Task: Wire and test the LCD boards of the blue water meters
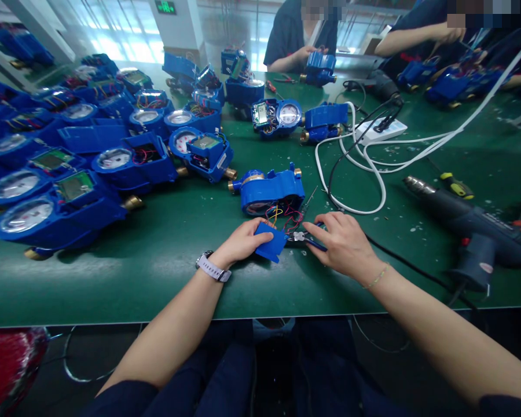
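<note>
Left grip (pixel 248 238) is pinching blue plate (pixel 270 242); right grip (pixel 339 242) is closing round pliers (pixel 315 238) beside it. Forearms are angling inward over green worktop (pixel 173 289); co-workers are sitting beyond.

Blue meter housings (pixel 273 191) and the detached blue piece (pixel 269 243) under the left hand (pixel 245 240): smooth, plastic-looking, low sheen; round meter windows (pixel 25 216) clear and glossy; end fittings (pixel 133 202) brass-coloured metal, shiny. Green tabletop (pixel 165 272): smooth, semi-gloss, with blurred pale reflections; pliers (pixel 299 237) at the right hand (pixel 345 246) show bright metal at the head; watch strap (pixel 215 270) matt, soft-looking, material not certain. Heat gun (pixel 477 223): dark matt plastic-like body, metallic nozzle; white cable (pixel 384 191) smooth, plastic-coated in appearance; dark trousers (pixel 226 376) matt cloth; red surface (pixel 13 370) at lower left glossy, wrinkled.
</note>
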Available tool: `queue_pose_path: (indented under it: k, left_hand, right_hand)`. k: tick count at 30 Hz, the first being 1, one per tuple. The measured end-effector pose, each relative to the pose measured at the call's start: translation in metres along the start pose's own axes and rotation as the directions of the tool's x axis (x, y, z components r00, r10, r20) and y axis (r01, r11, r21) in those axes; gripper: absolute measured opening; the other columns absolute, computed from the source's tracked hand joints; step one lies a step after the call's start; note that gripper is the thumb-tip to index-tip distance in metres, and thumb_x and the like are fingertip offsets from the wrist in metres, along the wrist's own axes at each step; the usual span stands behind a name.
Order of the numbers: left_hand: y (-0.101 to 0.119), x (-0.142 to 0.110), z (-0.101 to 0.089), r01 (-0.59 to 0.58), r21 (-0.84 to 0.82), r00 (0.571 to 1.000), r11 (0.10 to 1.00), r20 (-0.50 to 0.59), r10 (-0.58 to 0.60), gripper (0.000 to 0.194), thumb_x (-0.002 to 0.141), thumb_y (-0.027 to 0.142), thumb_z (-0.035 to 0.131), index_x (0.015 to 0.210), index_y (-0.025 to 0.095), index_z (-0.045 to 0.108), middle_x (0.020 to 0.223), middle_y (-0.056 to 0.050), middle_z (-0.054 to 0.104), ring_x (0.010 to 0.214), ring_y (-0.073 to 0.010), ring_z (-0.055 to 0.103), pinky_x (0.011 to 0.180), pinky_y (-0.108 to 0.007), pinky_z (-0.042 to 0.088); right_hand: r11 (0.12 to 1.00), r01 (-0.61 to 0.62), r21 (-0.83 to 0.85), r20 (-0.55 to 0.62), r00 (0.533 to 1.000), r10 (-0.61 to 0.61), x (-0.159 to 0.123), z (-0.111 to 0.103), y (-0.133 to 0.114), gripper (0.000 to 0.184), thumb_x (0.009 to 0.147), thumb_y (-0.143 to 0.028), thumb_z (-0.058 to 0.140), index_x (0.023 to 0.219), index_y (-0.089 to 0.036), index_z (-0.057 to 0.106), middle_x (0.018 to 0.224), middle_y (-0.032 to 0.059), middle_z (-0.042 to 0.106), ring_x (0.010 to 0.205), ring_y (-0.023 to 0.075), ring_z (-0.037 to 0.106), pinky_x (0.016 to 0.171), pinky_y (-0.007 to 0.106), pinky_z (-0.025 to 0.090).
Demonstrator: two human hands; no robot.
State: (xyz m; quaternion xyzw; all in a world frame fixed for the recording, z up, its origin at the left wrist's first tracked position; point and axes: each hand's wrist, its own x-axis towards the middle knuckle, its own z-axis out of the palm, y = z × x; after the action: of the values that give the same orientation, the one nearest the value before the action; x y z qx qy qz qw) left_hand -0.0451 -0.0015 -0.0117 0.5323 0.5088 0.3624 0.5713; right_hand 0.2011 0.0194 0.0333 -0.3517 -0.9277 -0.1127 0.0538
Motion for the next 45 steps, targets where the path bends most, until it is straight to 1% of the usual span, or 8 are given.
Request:
queue_pose_path:
  k: [6,11,16,19,23,27,36,45]
  left_hand:
    - [0.003,-0.003,-0.003,0.036,-0.104,0.999,0.994,0.044,-0.031,0.026,0.073,0.029,0.064,0.093,0.015,0.055,0.083,-0.001,0.06,0.07,-0.0138,0.055,0.065,-0.025,0.043]
    - [0.004,-0.003,-0.003,0.038,-0.095,0.999,0.995,0.034,-0.035,0.027,0.074,0.03,0.064,0.094,0.014,0.055,0.082,-0.001,0.058,0.069,-0.0131,0.053,0.064,-0.025,0.041]
    - [0.004,-0.002,-0.002,0.045,-0.096,0.999,0.994,0.014,-0.044,0.028,0.074,0.031,0.064,0.095,0.015,0.054,0.082,0.0,0.058,0.069,-0.0131,0.052,0.065,-0.025,0.041]
    - [0.006,-0.003,-0.001,0.053,-0.127,0.999,0.99,0.016,-0.052,0.028,0.074,0.03,0.065,0.095,0.015,0.055,0.082,0.0,0.058,0.07,-0.0132,0.053,0.066,-0.025,0.042]
    - [0.009,-0.003,0.0,0.084,-0.178,0.996,0.98,0.045,-0.078,0.029,0.073,0.031,0.066,0.094,0.014,0.055,0.081,0.0,0.059,0.069,-0.013,0.053,0.068,-0.026,0.042]
    - [0.01,-0.004,-0.002,0.09,-0.192,0.995,0.977,0.055,-0.08,0.03,0.07,0.031,0.068,0.092,0.015,0.055,0.081,-0.001,0.059,0.069,-0.0131,0.053,0.067,-0.025,0.04]
    - [0.01,-0.006,-0.007,0.131,-0.212,0.988,0.968,0.104,-0.111,0.034,0.067,0.033,0.07,0.09,0.015,0.053,0.075,0.001,0.055,0.062,-0.0112,0.051,0.059,-0.023,0.039]
    - [0.005,-0.004,-0.007,0.097,-0.144,0.991,0.985,0.107,-0.082,0.033,0.071,0.035,0.067,0.092,0.015,0.052,0.079,0.0,0.055,0.066,-0.0121,0.05,0.062,-0.024,0.039]
  right_hand:
    - [0.999,-0.044,-0.012,-0.016,0.999,0.044,0.002,0.003,-0.006,0.031,0.083,-0.031,0.067,0.111,-0.018,0.067,0.101,0.01,0.062,0.092,0.0253,0.047,0.073,0.034,0.028]
    - [0.996,-0.091,0.002,-0.042,0.995,0.091,0.0,0.01,-0.011,0.027,0.083,-0.032,0.068,0.107,-0.018,0.068,0.098,0.0092,0.062,0.089,0.0244,0.048,0.07,0.033,0.027]
    - [0.991,-0.128,0.024,-0.067,0.989,0.129,-0.002,0.013,-0.014,0.025,0.085,-0.033,0.067,0.106,-0.019,0.069,0.095,0.0076,0.062,0.086,0.0237,0.048,0.07,0.033,0.029]
    - [0.99,-0.14,0.026,-0.09,0.986,0.142,-0.002,0.011,-0.014,0.029,0.083,-0.032,0.068,0.109,-0.018,0.067,0.101,0.0088,0.061,0.092,0.0253,0.048,0.075,0.035,0.03]
    - [0.995,-0.088,-0.039,-0.126,0.989,0.082,0.001,0.006,-0.013,0.033,0.081,-0.03,0.068,0.112,-0.017,0.066,0.106,0.0116,0.06,0.098,0.028,0.046,0.081,0.038,0.029]
    - [0.996,-0.035,-0.078,-0.113,0.993,0.026,0.006,0.004,-0.011,0.037,0.078,-0.028,0.069,0.113,-0.017,0.066,0.104,0.0113,0.061,0.096,0.0275,0.046,0.079,0.038,0.029]
    - [0.994,0.012,-0.108,-0.069,0.997,-0.02,0.009,0.006,-0.008,0.04,0.075,-0.03,0.075,0.113,-0.019,0.066,0.098,0.0094,0.062,0.09,0.0266,0.046,0.071,0.036,0.024]
    - [0.995,0.016,-0.095,0.009,1.0,-0.015,0.008,0.01,-0.004,0.034,0.079,-0.031,0.072,0.11,-0.02,0.067,0.095,0.0083,0.062,0.088,0.0257,0.047,0.068,0.035,0.022]
